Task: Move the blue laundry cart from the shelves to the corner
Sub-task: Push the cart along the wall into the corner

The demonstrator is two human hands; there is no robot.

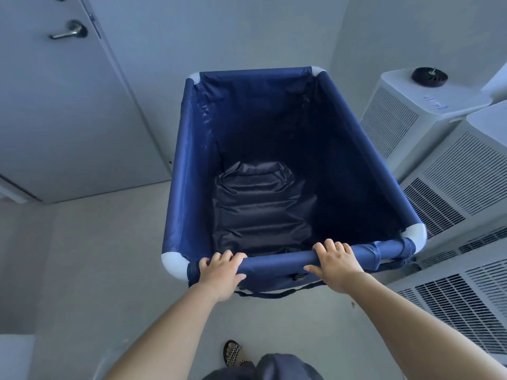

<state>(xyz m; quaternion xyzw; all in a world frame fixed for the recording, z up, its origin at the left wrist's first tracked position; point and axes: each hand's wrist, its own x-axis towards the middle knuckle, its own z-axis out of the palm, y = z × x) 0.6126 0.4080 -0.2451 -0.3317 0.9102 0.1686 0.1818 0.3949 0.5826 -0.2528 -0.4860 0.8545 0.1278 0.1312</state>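
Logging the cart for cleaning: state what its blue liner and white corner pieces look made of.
Blue liner: thin woven synthetic, likely nylon or polyester; slight sheen, creases, crinkled floor. White corner pieces: smooth matte plastic elbows, probably; rounded, rigid-looking.

blue laundry cart (192, 165): thin cloth with a faint sheen, creased at the bottom; 4 corner caps (415, 234) in smooth white plastic. door handle (68, 31): brushed metal, satin; grilled units (452, 165): matt white plastic; floor (96, 256): matt, pale.
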